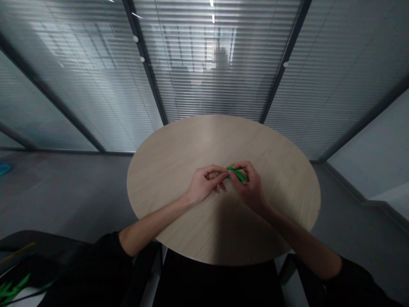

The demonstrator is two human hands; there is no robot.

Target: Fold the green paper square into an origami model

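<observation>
A small green object point(238, 174), leaf-like in shape, is held between both hands above the round wooden table. My right hand point(249, 183) pinches its wider part between thumb and fingers. From the other side, my left hand point(206, 181) grips its narrow left end with thumb and fingertips. The fingertips of both hands almost touch and cover part of the object, so its full shape is hidden.
The round wooden table point(179, 149) stands before glass walls with blinds point(207, 98). At the lower left, green leafy pieces point(14, 290) lie by something white on a dark seat. A blue item point(4, 167) is on the floor at the far left.
</observation>
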